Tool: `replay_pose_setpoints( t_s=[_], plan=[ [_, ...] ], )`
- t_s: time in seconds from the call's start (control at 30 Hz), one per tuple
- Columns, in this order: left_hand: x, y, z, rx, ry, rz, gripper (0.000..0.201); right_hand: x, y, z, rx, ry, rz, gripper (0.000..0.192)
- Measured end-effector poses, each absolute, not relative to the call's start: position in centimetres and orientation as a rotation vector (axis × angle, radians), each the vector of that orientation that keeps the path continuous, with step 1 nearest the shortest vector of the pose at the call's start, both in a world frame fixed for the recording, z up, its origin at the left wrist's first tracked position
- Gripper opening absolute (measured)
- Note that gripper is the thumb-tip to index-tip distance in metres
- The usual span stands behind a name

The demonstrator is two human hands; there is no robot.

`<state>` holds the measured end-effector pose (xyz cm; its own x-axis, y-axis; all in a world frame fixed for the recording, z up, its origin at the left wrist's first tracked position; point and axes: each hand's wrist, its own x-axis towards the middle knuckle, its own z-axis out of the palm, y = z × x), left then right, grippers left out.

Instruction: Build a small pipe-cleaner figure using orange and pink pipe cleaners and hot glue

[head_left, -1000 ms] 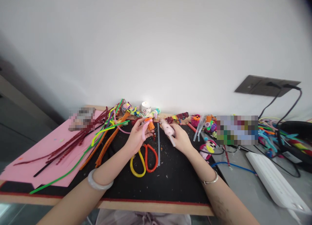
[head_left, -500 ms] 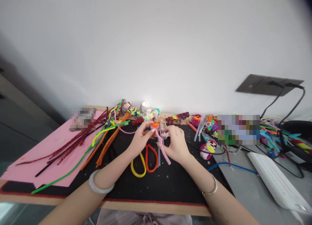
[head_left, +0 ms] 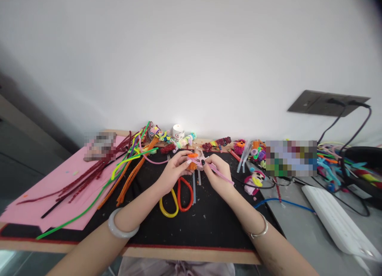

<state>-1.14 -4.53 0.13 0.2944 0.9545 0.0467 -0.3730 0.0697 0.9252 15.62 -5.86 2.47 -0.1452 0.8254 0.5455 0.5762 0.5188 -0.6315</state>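
A plain white wall stands behind a black felt-covered work board (head_left: 209, 224) with a wooden front edge, crowded with craft stuff; over its middle the left hand (head_left: 173, 173) pinches, thumb against fingers, a small orange fuzzy piece (head_left: 192, 161), and the right hand (head_left: 219, 173) meets it fingertip to fingertip, closed on a thin pink pipe cleaner (head_left: 222, 175) whose free end trails out past the right knuckles; the two hands touch at the piece, which is held just above the board and not resting on it; by the look of it the step in hand is binding or twisting the pink stem onto the orange piece, and the next move would call for a firm pinch from the left while the right winds the stem round tightly, since a slack grip could let it unwind; just below the hands lie scissors with one yellow and one red loop handle (head_left: 176, 198) and a pale glue stick (head_left: 194, 188); further left a sheaf of long pipe cleaners in green, orange and dark red (head_left: 119, 174) fans across a pink paper sheet (head_left: 44, 196); to the right sit small finished figures (head_left: 253, 180), a white power strip (head_left: 334, 222) and black cables (head_left: 352, 112) running to a wall socket.
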Motion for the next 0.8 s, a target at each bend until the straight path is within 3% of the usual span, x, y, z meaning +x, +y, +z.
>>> replay_pose_setpoints(
  t_s=[0.4, 0.8],
  plan=[
    [-1.21, -4.67, 0.13, 0.813, 0.517, 0.997, 0.032, 15.95, -5.27, 2.29, -1.096, -1.662, 0.813, 0.024],
    [-1.51, -4.46, 0.59, 0.601, 0.396, 0.888, 0.027, 15.83, -5.22, 1.79, -1.139, -1.842, 0.583, 0.027]
  ],
)
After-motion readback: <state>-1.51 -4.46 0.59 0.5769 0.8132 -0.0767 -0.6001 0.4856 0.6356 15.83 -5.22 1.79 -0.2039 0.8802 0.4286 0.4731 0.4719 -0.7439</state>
